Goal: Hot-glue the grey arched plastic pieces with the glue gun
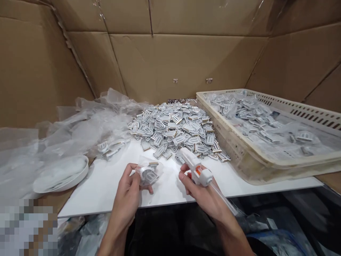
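A small clear plastic bag [149, 173] with grey and white pieces inside is pinched in my left hand [129, 186], above the front of the white board. My right hand [204, 193] is wrapped round a white tool [195, 167] with an orange part and a clear rod at its rear; its tip points up and left, towards the pile. Behind both hands lies a large heap of grey and white flat pieces [176, 128]. Another bag with pieces in it [110, 147] rests on the board to the left of the heap.
A cream plastic basket [231, 149] at the right holds many bagged pieces. Clear bags [87, 121] are heaped at the left, beside a white round dish [84, 170] holding more film. Cardboard walls [191, 60] enclose the back and sides.
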